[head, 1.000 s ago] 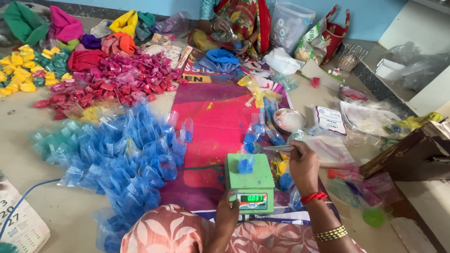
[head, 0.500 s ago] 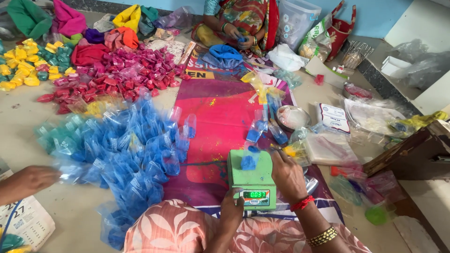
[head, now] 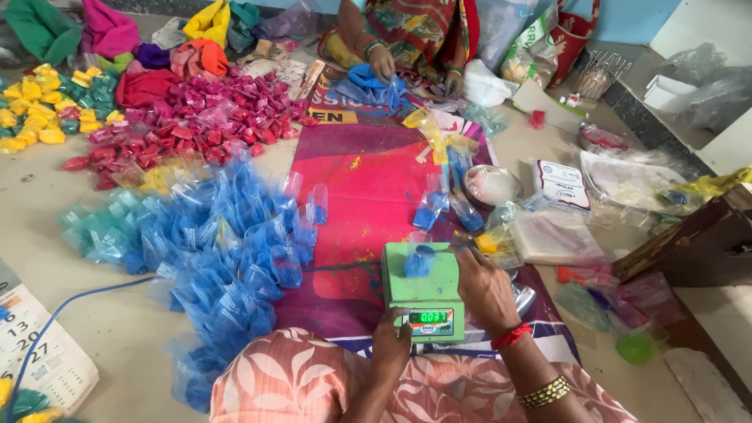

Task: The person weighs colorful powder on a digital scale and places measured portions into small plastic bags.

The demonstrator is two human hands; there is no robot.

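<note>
The left hand (head: 389, 338) rests at the front edge of a small green plastic weighing scale (head: 424, 291) in the lower middle of the frame, its fingers bent and touching the scale beside the lit display; it holds nothing. The right hand (head: 486, 288) lies at the right side of the same scale, fingers curled loosely against its edge; I cannot tell if something is between them. On the green platform sits a small clear plastic packet of blue powder (head: 419, 261), apart from both hands.

The scale stands on a pink plastic sheet (head: 368, 188) spread on the floor. To the left of it lies a big heap of blue powder packets (head: 219, 251). In the upper left lies a pile of pink packets (head: 196, 117), and yellow packets (head: 35, 110) are at the far left edge. At the top of the frame, another person's hand (head: 382, 63) touches a blue bag (head: 370, 86).
</note>
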